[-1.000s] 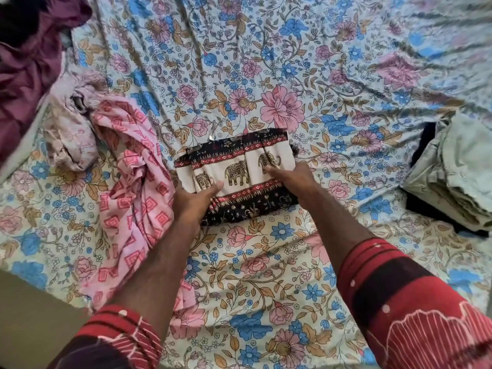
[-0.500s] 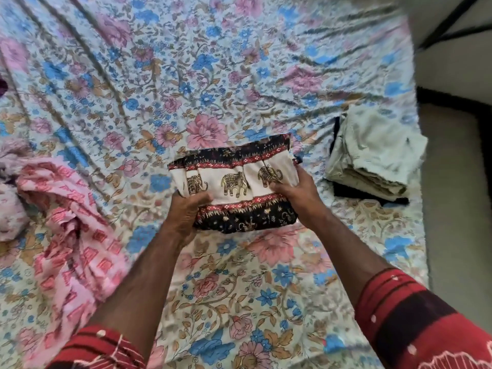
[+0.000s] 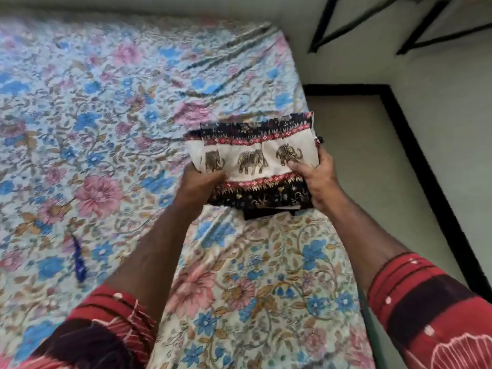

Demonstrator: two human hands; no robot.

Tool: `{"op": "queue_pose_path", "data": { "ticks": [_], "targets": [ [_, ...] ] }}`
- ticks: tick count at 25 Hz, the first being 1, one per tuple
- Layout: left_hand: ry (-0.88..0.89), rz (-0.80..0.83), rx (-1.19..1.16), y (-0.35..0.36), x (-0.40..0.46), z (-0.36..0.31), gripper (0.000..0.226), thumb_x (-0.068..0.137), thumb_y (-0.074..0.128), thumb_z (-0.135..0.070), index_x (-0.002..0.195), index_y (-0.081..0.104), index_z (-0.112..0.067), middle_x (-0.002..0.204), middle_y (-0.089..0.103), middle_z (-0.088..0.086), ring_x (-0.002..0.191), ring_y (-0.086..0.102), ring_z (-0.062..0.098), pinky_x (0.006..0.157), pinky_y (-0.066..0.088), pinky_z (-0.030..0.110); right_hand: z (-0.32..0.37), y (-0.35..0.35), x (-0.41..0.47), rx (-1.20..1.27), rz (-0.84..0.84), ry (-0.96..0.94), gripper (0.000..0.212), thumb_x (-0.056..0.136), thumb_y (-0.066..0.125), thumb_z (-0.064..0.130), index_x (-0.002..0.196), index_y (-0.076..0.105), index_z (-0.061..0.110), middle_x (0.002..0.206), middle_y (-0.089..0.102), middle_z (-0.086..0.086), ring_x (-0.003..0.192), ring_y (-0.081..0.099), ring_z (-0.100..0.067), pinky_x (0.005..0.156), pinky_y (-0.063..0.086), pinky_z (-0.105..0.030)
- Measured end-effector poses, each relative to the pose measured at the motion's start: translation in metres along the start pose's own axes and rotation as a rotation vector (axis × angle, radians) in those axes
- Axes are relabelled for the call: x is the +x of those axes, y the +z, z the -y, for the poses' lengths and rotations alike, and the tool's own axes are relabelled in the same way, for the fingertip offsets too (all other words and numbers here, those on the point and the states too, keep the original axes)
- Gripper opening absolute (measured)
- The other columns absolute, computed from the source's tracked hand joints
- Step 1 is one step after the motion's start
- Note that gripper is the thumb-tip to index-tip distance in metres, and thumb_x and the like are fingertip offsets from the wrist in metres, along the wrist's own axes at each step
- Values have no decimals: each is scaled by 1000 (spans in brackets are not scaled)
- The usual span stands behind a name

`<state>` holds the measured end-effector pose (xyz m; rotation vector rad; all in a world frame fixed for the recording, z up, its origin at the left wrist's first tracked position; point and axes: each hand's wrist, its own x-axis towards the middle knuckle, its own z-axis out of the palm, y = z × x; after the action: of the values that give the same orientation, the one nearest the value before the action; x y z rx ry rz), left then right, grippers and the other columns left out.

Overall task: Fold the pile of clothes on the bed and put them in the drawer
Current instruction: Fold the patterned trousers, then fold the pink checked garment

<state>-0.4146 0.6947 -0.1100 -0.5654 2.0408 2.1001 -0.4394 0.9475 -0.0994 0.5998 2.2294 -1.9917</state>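
A folded garment [image 3: 255, 145], black and cream with an elephant print and red borders, is held up above the right side of the bed. My left hand [image 3: 198, 186] grips its left edge with the thumb on top. My right hand [image 3: 315, 179] grips its right edge, thumb pressed on the cream band. A dark strip of cloth [image 3: 269, 213] shows just under the garment's near edge; the stack of folded clothes seen before is hidden behind it.
The bed's floral sheet [image 3: 106, 155] fills the left and the foreground. Right of the bed lies a pale floor [image 3: 359, 145] with a black border line [image 3: 426, 161]. Black slanted bars [image 3: 346, 25] stand at the top right. The view is blurred.
Both hands have lifted the folded elephant-print garment off the sheet and carried it right, over the spot of the folded stack. The view has swung right; the unfolded pile has left the frame.
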Motion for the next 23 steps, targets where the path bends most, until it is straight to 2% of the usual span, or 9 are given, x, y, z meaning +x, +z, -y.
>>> {"op": "queue_pose_path", "data": {
  "ticks": [3, 5, 7, 9, 10, 13, 15, 18, 23],
  "targets": [
    [69, 78, 99, 26, 37, -12, 25, 86, 72, 7, 106, 63, -4, 86, 74, 1, 75, 73, 11, 61, 57, 23, -3, -15, 29, -56, -81, 18, 68, 85, 80, 8, 142, 46, 23, 104, 63, 13, 94, 65, -4, 88, 57, -25],
    [21, 78, 141, 36, 49, -2, 40, 86, 74, 3, 118, 53, -9, 100, 67, 7, 88, 72, 20, 74, 61, 32, -18, -18, 41, -208, -38, 80, 68, 85, 81, 11, 143, 47, 19, 115, 65, 6, 103, 65, -11, 93, 54, -28],
    [-44, 13, 212, 39, 52, 17, 51, 86, 76, 0, 126, 47, -11, 103, 60, 2, 91, 65, 16, 87, 60, 36, -36, -17, 44, -426, -38, 152, 68, 85, 81, 15, 144, 46, 14, 129, 64, -3, 103, 65, -14, 81, 54, -24],
    [-54, -18, 235, 34, 50, 34, 60, 85, 81, -7, 134, 47, -6, 109, 61, 5, 99, 65, 19, 95, 58, 43, -45, -13, 36, -557, -143, 138, 65, 87, 81, 18, 143, 47, 14, 131, 62, -5, 96, 62, -10, 72, 49, -19],
    [-49, -32, 231, 29, 48, 40, 63, 83, 83, -11, 136, 47, -7, 115, 63, 8, 105, 66, 22, 97, 58, 45, -46, -10, 31, -618, -208, 101, 66, 87, 80, 19, 144, 47, 15, 134, 59, -5, 102, 60, -11, 77, 50, -22],
    [3, -96, 235, 14, 34, 46, 51, 83, 84, -17, 124, 54, -12, 120, 64, 8, 104, 67, 20, 84, 61, 37, -47, 5, 15, -794, -372, -68, 55, 88, 76, 16, 137, 51, 21, 136, 53, -3, 112, 47, -13, 100, 47, -39],
    [40, -135, 277, 2, 22, 43, 34, 85, 82, -20, 110, 60, -12, 112, 67, 6, 98, 67, 18, 71, 53, 28, -45, 22, -2, -788, -402, -214, 42, 88, 71, 10, 125, 55, 20, 124, 55, 0, 106, 46, -11, 101, 49, -42],
    [61, -104, 281, -24, -2, 37, 21, 88, 80, -22, 95, 66, -8, 95, 72, 11, 87, 70, 23, 63, 49, 30, -39, 61, -32, -759, -265, -358, 27, 90, 68, 9, 113, 57, 17, 107, 56, 4, 97, 54, -13, 90, 57, -40],
    [18, -145, 259, -123, -88, 53, 12, 92, 75, -16, 85, 67, -11, 81, 73, 14, 73, 71, 23, 60, 47, 28, -43, 174, -115, -738, 58, -341, 7, 87, 63, 16, 93, 61, 20, 91, 65, 0, 86, 63, -22, 83, 57, -47]
  ]
}}
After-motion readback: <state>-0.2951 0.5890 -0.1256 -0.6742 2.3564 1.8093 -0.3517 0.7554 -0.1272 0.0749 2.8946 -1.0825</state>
